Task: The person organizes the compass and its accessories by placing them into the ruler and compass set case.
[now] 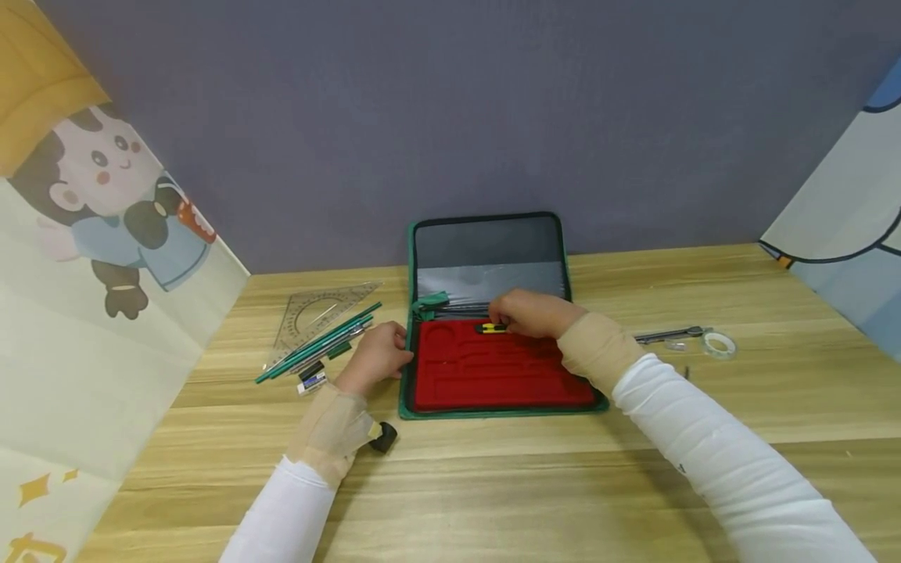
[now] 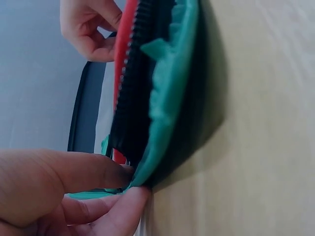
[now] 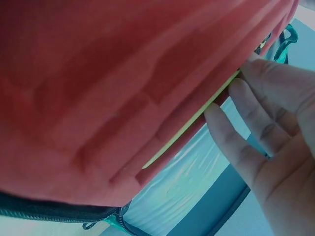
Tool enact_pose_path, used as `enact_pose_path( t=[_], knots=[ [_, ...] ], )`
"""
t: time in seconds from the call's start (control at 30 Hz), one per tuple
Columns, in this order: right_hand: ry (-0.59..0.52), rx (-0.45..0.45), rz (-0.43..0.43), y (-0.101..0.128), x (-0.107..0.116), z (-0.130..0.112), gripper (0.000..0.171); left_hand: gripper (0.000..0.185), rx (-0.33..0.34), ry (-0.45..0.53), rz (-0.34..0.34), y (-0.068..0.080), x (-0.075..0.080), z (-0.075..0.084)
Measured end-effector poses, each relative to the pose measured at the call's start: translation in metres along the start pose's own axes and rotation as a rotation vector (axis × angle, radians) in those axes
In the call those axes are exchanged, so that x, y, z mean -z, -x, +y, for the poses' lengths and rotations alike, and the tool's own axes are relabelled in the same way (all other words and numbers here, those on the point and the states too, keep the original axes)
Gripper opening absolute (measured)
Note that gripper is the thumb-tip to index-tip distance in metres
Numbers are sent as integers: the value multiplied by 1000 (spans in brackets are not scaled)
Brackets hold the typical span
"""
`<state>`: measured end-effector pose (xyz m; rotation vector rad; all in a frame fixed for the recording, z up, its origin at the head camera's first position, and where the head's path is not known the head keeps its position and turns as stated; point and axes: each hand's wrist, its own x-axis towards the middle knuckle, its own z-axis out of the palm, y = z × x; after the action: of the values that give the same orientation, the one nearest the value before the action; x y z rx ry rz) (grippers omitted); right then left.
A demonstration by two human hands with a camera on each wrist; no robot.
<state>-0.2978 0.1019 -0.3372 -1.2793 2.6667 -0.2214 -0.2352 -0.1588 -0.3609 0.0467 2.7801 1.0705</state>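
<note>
A green zip case (image 1: 504,414) lies unfolded on the table, its lower half holding a red moulded tray (image 1: 514,391). My left hand (image 1: 376,358) pinches the case's left edge; in the left wrist view its thumb and finger hold the green border (image 2: 167,103) beside the zip. Near the tray's top, my right hand (image 1: 535,313) grips a yellow and black utility knife (image 1: 490,328) by its right part. Seen from the right wrist, the knife (image 3: 182,135) lies along a long slot, with the fingertips (image 3: 216,115) at its edge.
Left of the case lie a clear set square (image 1: 296,319), several green pencils (image 1: 320,348) and an eraser (image 1: 312,383). Compasses (image 1: 665,335) and a tape roll (image 1: 719,344) lie to the right. A grey wall (image 1: 493,117) stands behind the case.
</note>
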Motion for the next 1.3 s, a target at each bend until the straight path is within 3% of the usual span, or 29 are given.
enact_pose_path(
  t=[0.5,0.9,1.3],
  knots=[
    [-6,-23,7,2,1,0,17,36,-4,-21,-2,1,0,4],
    [-18,26,22,8,1,2,14,36,15,31,-19,1,-1,1],
    [-52,74,152,35,10,12,12,36,7,46,-24,3,2,2]
  ],
)
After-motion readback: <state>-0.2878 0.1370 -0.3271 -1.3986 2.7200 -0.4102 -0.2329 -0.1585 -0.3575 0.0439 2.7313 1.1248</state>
